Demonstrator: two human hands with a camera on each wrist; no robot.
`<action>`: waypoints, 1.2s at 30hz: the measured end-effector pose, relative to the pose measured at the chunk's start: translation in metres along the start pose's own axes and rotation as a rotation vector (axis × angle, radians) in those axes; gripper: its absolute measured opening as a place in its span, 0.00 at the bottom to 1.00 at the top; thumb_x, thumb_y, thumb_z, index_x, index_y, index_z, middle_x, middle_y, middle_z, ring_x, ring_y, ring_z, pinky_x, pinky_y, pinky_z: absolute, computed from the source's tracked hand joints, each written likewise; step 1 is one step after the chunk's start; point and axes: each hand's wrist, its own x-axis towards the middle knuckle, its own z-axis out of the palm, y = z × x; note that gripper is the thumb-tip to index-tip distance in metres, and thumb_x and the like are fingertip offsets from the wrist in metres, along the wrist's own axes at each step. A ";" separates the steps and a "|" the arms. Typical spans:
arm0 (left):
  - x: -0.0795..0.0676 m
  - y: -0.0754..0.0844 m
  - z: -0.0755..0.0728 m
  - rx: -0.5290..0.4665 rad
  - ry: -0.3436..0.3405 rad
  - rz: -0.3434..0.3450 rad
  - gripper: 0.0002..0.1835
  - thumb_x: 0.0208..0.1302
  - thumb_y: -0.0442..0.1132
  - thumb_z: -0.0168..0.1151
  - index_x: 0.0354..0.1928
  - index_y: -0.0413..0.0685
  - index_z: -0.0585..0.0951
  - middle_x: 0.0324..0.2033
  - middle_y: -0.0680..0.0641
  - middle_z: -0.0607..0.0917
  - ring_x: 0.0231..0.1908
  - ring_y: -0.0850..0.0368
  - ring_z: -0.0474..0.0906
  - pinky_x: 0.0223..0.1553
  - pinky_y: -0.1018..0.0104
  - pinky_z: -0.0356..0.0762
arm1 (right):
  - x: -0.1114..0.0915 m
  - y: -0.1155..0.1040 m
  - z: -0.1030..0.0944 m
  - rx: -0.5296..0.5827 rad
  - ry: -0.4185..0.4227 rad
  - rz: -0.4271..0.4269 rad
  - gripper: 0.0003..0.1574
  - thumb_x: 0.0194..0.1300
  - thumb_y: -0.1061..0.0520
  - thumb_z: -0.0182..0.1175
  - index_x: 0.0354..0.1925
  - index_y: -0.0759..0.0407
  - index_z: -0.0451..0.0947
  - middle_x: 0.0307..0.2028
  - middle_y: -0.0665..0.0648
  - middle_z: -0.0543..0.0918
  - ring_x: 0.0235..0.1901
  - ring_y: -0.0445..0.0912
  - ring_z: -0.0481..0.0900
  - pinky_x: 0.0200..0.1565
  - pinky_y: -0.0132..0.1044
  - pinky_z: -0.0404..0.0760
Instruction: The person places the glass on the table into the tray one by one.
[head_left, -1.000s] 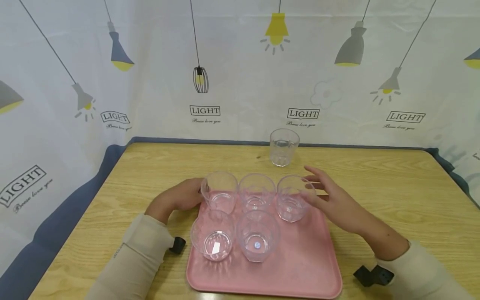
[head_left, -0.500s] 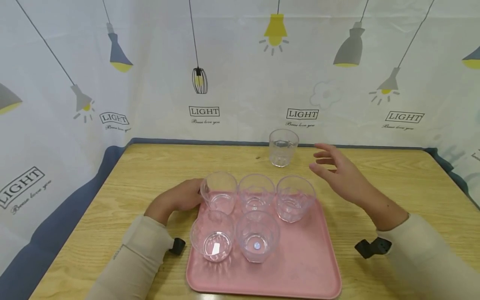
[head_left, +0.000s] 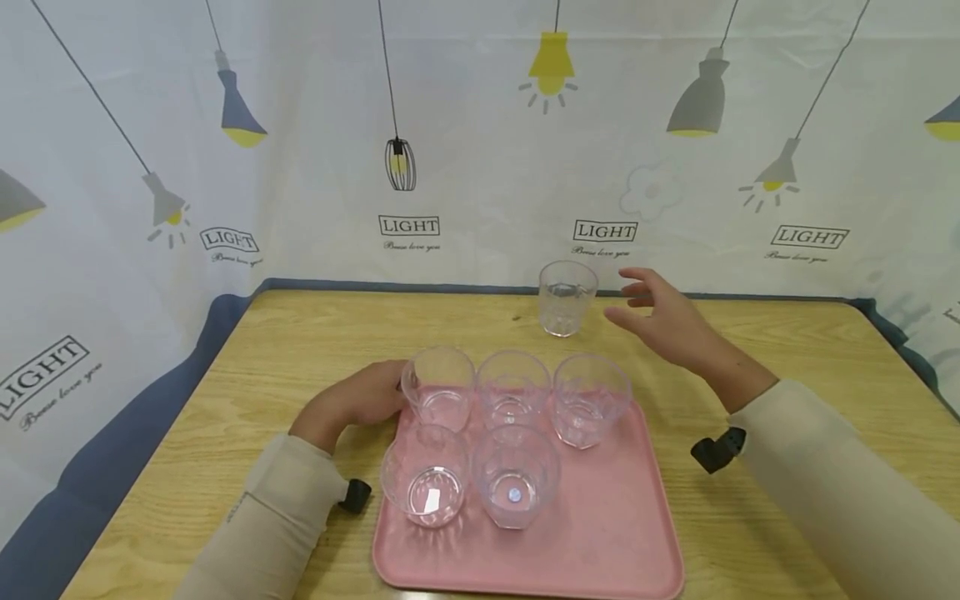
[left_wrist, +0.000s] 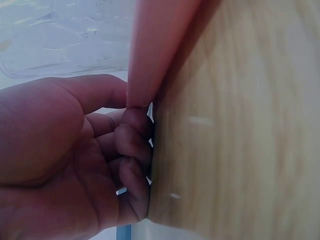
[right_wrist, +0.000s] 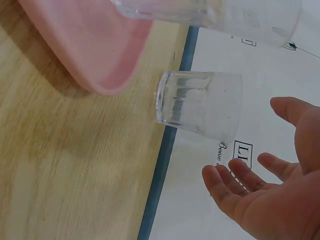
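Observation:
A pink tray (head_left: 600, 542) bears several clear tumblers, three in the back row and two in front, among them the back right tumbler (head_left: 591, 408) and the front left tumbler (head_left: 426, 479). My left hand (head_left: 371, 392) grips the tray's far left corner; in the left wrist view the thumb lies against the tray edge (left_wrist: 155, 50), with the curled fingers (left_wrist: 132, 140) below it. Another clear tumbler (head_left: 567, 300) stands upright on the table behind the tray. Just right of it, my right hand (head_left: 663, 321) hovers with fingers spread, apart from the glass and holding nothing.
The wooden table (head_left: 810, 392) stretches out on both sides of the tray. A white curtain (head_left: 480, 100) printed with lamps hangs at the back, its dark blue border along the table's far edge. Tumblers on the tray stand close together.
My right hand has left the back right tumbler on the tray and moved away toward the lone tumbler at the back. The left hand keeps its place at the tray corner.

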 end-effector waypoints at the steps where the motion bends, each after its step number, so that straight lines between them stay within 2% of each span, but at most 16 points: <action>1: 0.000 0.000 0.000 0.002 -0.001 0.001 0.25 0.71 0.40 0.58 0.68 0.47 0.73 0.65 0.41 0.78 0.69 0.40 0.69 0.71 0.42 0.63 | 0.003 0.000 0.001 -0.003 -0.002 0.003 0.52 0.71 0.36 0.57 0.79 0.51 0.46 0.72 0.68 0.63 0.71 0.63 0.63 0.63 0.65 0.71; 7: 0.001 -0.003 0.000 0.019 0.001 -0.005 0.25 0.71 0.41 0.58 0.68 0.47 0.73 0.65 0.42 0.78 0.69 0.40 0.69 0.71 0.42 0.63 | 0.016 -0.002 0.004 0.005 -0.012 0.003 0.53 0.70 0.36 0.58 0.79 0.53 0.47 0.72 0.68 0.63 0.71 0.64 0.63 0.63 0.64 0.72; 12: 0.002 -0.003 0.000 0.025 0.007 0.002 0.23 0.71 0.41 0.58 0.67 0.47 0.75 0.64 0.42 0.79 0.68 0.40 0.70 0.71 0.42 0.64 | 0.026 -0.003 0.008 0.013 -0.042 0.014 0.56 0.68 0.33 0.59 0.79 0.54 0.45 0.73 0.67 0.61 0.72 0.65 0.61 0.65 0.63 0.71; 19: 0.001 -0.002 0.001 0.037 0.016 0.023 0.22 0.71 0.41 0.58 0.66 0.46 0.76 0.62 0.41 0.80 0.67 0.40 0.72 0.70 0.42 0.66 | 0.039 -0.004 0.013 0.012 -0.067 0.033 0.59 0.67 0.34 0.60 0.80 0.54 0.42 0.75 0.68 0.59 0.73 0.64 0.60 0.66 0.62 0.69; 24: 0.001 -0.002 0.001 0.043 0.019 0.009 0.22 0.72 0.41 0.58 0.66 0.47 0.76 0.62 0.41 0.80 0.67 0.40 0.72 0.70 0.42 0.66 | 0.047 -0.003 0.016 0.018 -0.078 0.037 0.59 0.68 0.36 0.61 0.80 0.55 0.40 0.75 0.69 0.58 0.73 0.63 0.59 0.66 0.62 0.69; 36: 0.001 -0.003 0.001 0.039 0.016 -0.018 0.22 0.72 0.42 0.57 0.66 0.48 0.75 0.63 0.42 0.79 0.68 0.40 0.70 0.71 0.43 0.65 | 0.057 -0.003 0.025 0.005 -0.106 0.042 0.64 0.66 0.33 0.61 0.80 0.53 0.35 0.76 0.66 0.56 0.74 0.63 0.57 0.68 0.63 0.66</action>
